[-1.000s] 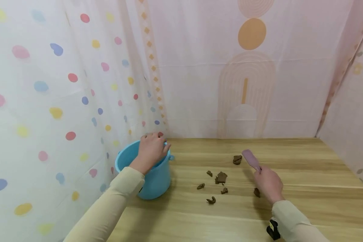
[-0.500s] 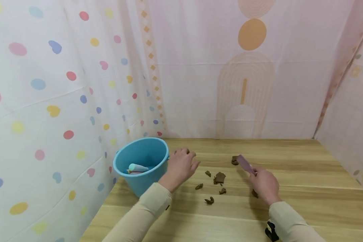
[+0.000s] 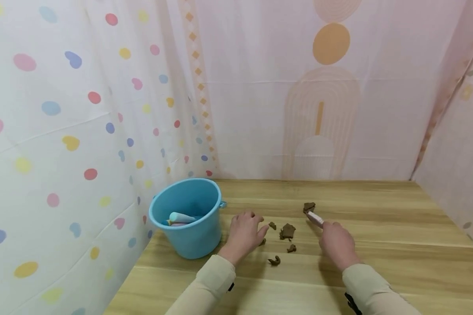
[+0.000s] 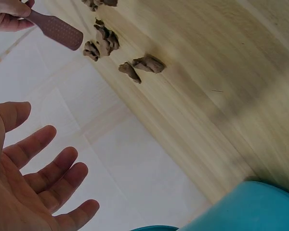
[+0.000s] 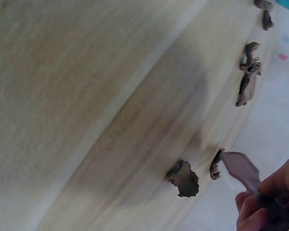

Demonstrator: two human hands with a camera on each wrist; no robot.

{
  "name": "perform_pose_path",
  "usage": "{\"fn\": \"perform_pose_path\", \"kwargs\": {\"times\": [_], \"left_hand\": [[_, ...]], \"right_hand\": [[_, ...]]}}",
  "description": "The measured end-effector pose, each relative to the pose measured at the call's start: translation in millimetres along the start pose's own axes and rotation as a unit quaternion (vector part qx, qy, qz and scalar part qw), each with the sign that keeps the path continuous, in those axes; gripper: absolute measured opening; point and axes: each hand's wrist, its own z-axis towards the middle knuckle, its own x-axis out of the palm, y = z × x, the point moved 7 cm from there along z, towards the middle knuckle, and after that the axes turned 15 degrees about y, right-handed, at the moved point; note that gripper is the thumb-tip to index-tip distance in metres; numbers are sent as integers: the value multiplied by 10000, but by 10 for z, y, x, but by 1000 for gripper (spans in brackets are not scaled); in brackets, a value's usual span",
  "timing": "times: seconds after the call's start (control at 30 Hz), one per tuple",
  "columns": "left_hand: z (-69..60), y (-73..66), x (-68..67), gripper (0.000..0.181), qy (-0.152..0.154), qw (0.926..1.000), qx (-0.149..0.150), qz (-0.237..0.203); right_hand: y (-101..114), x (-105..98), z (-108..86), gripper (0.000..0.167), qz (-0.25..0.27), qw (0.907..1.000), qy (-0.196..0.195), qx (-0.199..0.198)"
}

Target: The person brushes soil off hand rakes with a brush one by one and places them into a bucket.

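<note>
In the head view my right hand (image 3: 338, 245) grips the handle of a purple flat-bladed spatula (image 3: 315, 218). The blade's tip meets, or nearly meets, a brown clay-like lump (image 3: 309, 206) toward the back of the table. My left hand (image 3: 244, 234) hovers over the table with fingers spread and holds nothing, as the left wrist view also shows. Just right of it lie a small brown scrap (image 3: 273, 225), a flatter brown piece (image 3: 287, 231) and a curled bit (image 3: 275, 261). Another brown piece (image 5: 184, 179) shows in the right wrist view, lower than the spatula's blade.
A light blue bucket (image 3: 197, 238) stands left of my left hand, holding a pale blue rod-like thing (image 3: 181, 218) and other items partly hidden. Patterned curtains (image 3: 244, 122) hang along the left, back and right of the wood-grain table (image 3: 410, 227).
My left hand has come away from the bucket, moving right and down toward the brown scraps. The spatula in my right hand has shifted left, its tip now at the far lump, blade turned edge-on.
</note>
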Motion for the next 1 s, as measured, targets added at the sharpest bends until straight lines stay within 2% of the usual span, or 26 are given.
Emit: {"fn": "perform_pose_path", "kwargs": {"times": [0.2, 0.4, 0.6, 0.73, 0.9, 1.0], "left_hand": [[-29, 35, 28, 32, 71, 10000, -47, 23], [-62, 74, 45, 30, 42, 10000, -63, 4], [-57, 88, 69, 30, 78, 9998, -77, 150], [-59, 78, 96, 29, 143, 9997, -76, 188], [-53, 67, 97, 29, 153, 9997, -71, 203], [-49, 76, 93, 30, 178, 9996, -118, 207]], "right_hand": [[138, 65, -22, 13, -636, 9978, -160, -46], [371, 158, -16, 15, -1128, 9933, -71, -227], [453, 256, 25, 16, -603, 9973, 323, -252], [466, 321, 24, 17, -218, 9974, 680, -125], [440, 341, 30, 30, -408, 9937, 1038, 148], [381, 321, 47, 28, -336, 9932, 1105, 137]]}}
